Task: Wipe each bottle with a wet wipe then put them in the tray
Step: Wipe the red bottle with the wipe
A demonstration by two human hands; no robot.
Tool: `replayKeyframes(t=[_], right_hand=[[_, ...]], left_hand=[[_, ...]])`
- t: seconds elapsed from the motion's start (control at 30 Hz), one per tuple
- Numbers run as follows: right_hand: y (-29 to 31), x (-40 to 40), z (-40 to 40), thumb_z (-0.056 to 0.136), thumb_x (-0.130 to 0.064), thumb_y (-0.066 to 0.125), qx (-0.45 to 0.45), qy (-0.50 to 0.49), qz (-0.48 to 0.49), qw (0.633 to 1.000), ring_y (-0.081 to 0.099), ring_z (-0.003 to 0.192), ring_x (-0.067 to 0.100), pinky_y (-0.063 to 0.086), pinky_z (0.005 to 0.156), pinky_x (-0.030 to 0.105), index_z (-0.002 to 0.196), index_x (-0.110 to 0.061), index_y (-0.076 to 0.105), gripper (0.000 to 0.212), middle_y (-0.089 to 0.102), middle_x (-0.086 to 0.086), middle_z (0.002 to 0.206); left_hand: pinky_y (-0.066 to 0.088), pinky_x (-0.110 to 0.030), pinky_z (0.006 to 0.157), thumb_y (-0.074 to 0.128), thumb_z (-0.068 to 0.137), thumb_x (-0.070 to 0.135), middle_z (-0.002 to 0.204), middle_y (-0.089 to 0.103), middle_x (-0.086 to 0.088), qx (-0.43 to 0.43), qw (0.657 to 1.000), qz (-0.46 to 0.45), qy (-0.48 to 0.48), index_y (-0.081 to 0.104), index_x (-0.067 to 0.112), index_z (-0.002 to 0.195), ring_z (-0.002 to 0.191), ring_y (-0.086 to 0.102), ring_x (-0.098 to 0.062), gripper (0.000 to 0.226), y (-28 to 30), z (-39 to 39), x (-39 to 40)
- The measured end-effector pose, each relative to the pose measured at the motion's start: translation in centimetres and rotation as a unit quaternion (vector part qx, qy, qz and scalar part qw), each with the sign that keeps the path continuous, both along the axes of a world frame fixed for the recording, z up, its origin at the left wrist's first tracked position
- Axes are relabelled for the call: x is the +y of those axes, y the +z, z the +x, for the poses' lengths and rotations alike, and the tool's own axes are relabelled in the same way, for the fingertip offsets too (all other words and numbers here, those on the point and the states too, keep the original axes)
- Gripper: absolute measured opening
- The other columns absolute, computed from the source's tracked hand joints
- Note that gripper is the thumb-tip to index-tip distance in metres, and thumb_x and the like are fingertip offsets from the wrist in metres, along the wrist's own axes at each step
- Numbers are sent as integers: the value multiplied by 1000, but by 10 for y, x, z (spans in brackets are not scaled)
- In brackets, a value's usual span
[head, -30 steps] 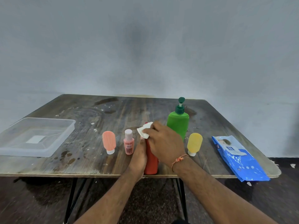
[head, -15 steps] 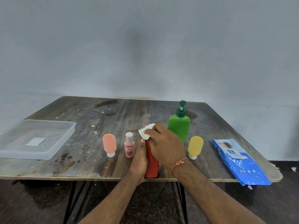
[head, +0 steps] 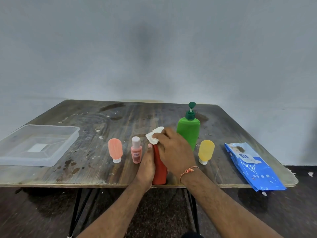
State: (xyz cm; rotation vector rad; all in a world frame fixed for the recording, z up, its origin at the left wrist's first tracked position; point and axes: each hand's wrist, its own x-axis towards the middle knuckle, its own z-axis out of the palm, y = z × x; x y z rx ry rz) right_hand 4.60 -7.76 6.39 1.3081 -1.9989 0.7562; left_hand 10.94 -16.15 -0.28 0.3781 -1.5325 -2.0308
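Observation:
A red bottle (head: 160,170) stands upright at the table's front edge. My left hand (head: 146,166) grips its side. My right hand (head: 174,151) presses a white wet wipe (head: 154,136) against the bottle's top, which is hidden under it. To the left stand an orange tube (head: 115,149) and a small pink bottle (head: 136,151). Behind my right hand is a green pump bottle (head: 188,129), and a yellow tube (head: 205,151) stands to its right. A clear plastic tray (head: 68,141) sits at the left, holding no bottles.
A blue wet wipe pack (head: 252,166) lies at the table's right front corner, overhanging the edge. The dark wooden table (head: 96,167) is stained and spotted. A grey wall rises behind it.
My right hand with the wipe has shifted slightly on the top of the red bottle. The other bottles and the tray have not moved.

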Motion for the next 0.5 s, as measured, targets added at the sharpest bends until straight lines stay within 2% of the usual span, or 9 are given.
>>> replayKeyframes(t=[0.1, 0.2, 0.27, 0.33, 0.4, 0.47, 0.5], right_hand=[[-2, 1, 1, 96, -23, 52, -32, 1, -17, 999, 65, 87, 24, 57, 73, 39, 114, -19, 71, 26, 62, 0, 106], [-6, 7, 1, 95, -14, 62, -98, -20, -70, 993, 67, 97, 21, 58, 77, 37, 117, -19, 70, 24, 64, -1, 116], [-7, 9, 3, 96, -10, 64, -131, -35, -88, 987, 66, 99, 21, 58, 77, 38, 119, -17, 70, 25, 64, -1, 119], [-8, 9, 5, 97, -12, 63, -157, -43, -102, 981, 65, 99, 19, 56, 80, 38, 122, -18, 69, 26, 64, -3, 118], [-8, 9, 5, 102, -21, 60, -198, -48, -100, 974, 62, 98, 13, 51, 82, 33, 124, -22, 68, 23, 63, -7, 115], [-8, 10, 4, 107, -32, 54, -245, -40, -91, 964, 57, 89, 8, 44, 76, 28, 108, -27, 66, 13, 59, -14, 100], [-8, 10, 4, 107, -35, 53, -282, -19, -95, 955, 56, 83, 8, 43, 73, 28, 96, -29, 63, 16, 57, -15, 92]], left_hand=[[62, -22, 68, 20, 116, 42, 88, 81, 2, -1, 1000, -3, -13, 74, 28, 106, 78, 76, -5, 57, 1, 1, 1], [61, -33, 71, 14, 114, 47, 87, 78, -10, -4, 1000, -11, -24, 83, 34, 90, 78, 74, -19, 74, 2, 4, 2], [59, -39, 72, 15, 113, 52, 88, 75, -19, 5, 1000, -1, -26, 83, 35, 89, 77, 69, -30, 75, 5, 7, 3], [56, -40, 73, 17, 110, 59, 86, 74, -21, 8, 999, 23, -29, 83, 31, 94, 74, 67, -32, 74, 6, 9, 1], [53, -40, 71, 18, 106, 68, 82, 69, -25, 10, 998, 34, -54, 81, 20, 100, 70, 63, -33, 80, 1, 9, -2], [52, -38, 66, 17, 104, 70, 78, 66, -25, 11, 997, 27, -77, 76, 11, 104, 64, 61, -31, 84, 0, 11, -4], [52, -36, 64, 16, 105, 69, 77, 66, -24, 16, 996, 24, -82, 75, 10, 104, 62, 61, -29, 84, -1, 11, -4]])
